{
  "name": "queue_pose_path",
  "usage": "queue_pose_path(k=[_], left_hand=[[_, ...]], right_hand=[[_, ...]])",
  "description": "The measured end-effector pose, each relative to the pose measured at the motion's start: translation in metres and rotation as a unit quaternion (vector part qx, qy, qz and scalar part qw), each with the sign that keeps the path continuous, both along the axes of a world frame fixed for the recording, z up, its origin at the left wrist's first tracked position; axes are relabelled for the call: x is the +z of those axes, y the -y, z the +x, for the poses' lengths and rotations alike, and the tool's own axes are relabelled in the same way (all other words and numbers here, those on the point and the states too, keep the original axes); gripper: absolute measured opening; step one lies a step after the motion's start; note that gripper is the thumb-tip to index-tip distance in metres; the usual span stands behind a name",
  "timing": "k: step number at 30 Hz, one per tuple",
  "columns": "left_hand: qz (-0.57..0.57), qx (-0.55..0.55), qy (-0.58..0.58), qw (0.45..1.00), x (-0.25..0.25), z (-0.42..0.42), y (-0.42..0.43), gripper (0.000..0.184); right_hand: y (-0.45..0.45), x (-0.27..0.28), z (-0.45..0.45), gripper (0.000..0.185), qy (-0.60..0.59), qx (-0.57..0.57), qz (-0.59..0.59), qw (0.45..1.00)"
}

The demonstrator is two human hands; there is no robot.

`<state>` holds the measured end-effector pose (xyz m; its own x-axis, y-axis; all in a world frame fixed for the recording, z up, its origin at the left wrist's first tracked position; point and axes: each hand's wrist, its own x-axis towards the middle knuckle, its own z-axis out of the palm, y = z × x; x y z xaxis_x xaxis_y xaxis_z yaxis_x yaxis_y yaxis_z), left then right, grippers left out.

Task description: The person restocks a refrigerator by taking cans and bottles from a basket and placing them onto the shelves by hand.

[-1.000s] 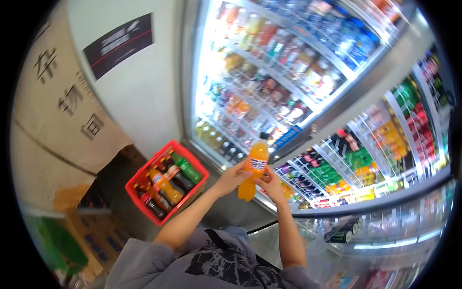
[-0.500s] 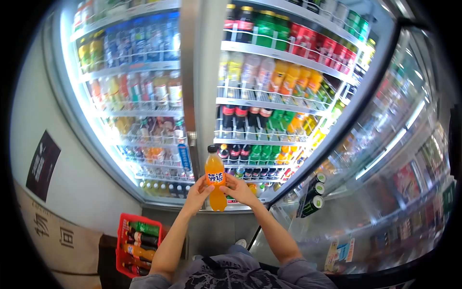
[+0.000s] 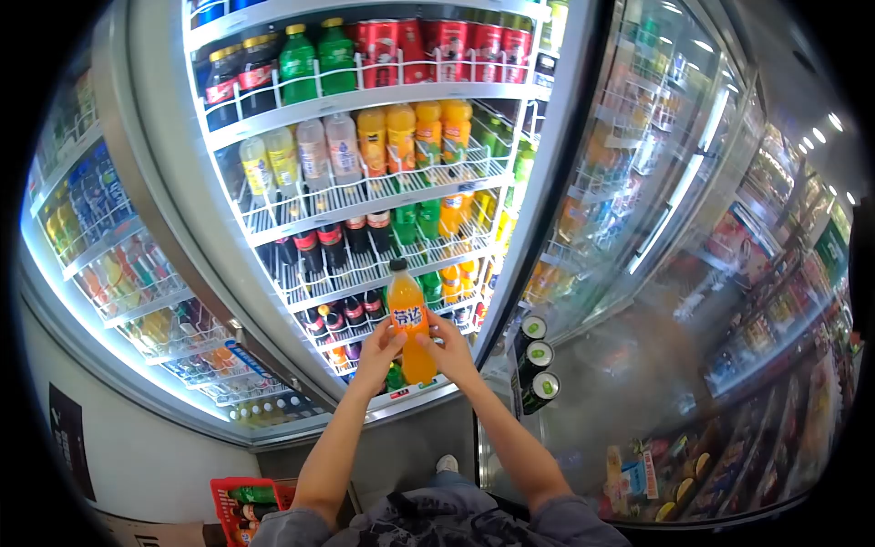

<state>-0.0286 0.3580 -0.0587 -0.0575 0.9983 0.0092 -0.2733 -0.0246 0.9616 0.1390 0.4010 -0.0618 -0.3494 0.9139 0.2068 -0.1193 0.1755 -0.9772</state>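
Note:
An orange soda bottle (image 3: 418, 362) with a black cap and an orange label stands upright between my two hands. My left hand (image 3: 381, 347) grips its left side, thumb resting near the label's lower edge. Against the right side, my right hand (image 3: 448, 349) has its fingers and thumb closed on the same bottle. Behind it is the lit drinks fridge, where a wire shelf (image 3: 365, 205) carries yellow, clear and orange bottles. Lower shelves hold dark cola bottles (image 3: 333, 244) and green bottles.
The glass fridge door (image 3: 583, 228) stands open at my right, with several green-topped cans (image 3: 540, 389) near its lower part. A red basket (image 3: 220, 500) holding bottles is on the floor at lower left. Another lit fridge section (image 3: 137, 264) is farther left.
My view has turned right, so the open fridge section sits more centrally and the red basket has slid toward the bottom edge. Both hands still hold the orange soda bottle.

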Motion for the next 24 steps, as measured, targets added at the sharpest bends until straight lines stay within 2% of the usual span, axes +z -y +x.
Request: queue_pose_path(k=[1, 2, 10, 13, 19, 22, 24], left_hand=[[-0.001, -0.001, -0.018, 1.0, -0.001, 0.009, -0.01, 0.055], [0.004, -0.008, -0.01, 1.0, 0.001, 0.017, -0.018, 0.055], [0.015, -0.042, -0.013, 0.999, -0.003, 0.071, -0.063, 0.057], [0.02, -0.058, -0.002, 0.998, 0.004, 0.08, -0.069, 0.056], [0.031, -0.083, 0.004, 0.996, 0.009, 0.053, -0.089, 0.056], [0.032, -0.098, -0.007, 0.995, 0.006, 0.029, -0.108, 0.059], [0.043, -0.108, -0.034, 0.993, 0.013, 0.012, -0.118, 0.061]], right_hand=[[-0.004, 0.002, 0.007, 0.057, 0.04, -0.045, 0.031, 0.998], [-0.012, -0.008, 0.012, 0.054, 0.017, -0.063, 0.047, 0.997], [-0.021, 0.006, 0.06, 0.052, -0.036, -0.142, -0.009, 0.989], [-0.027, 0.006, 0.068, 0.053, -0.03, -0.147, 0.016, 0.989], [-0.046, 0.015, 0.05, 0.056, 0.003, -0.148, 0.015, 0.989], [-0.057, 0.031, 0.034, 0.056, 0.104, -0.16, 0.072, 0.979], [-0.069, 0.036, 0.021, 0.057, 0.122, -0.157, 0.066, 0.978]])
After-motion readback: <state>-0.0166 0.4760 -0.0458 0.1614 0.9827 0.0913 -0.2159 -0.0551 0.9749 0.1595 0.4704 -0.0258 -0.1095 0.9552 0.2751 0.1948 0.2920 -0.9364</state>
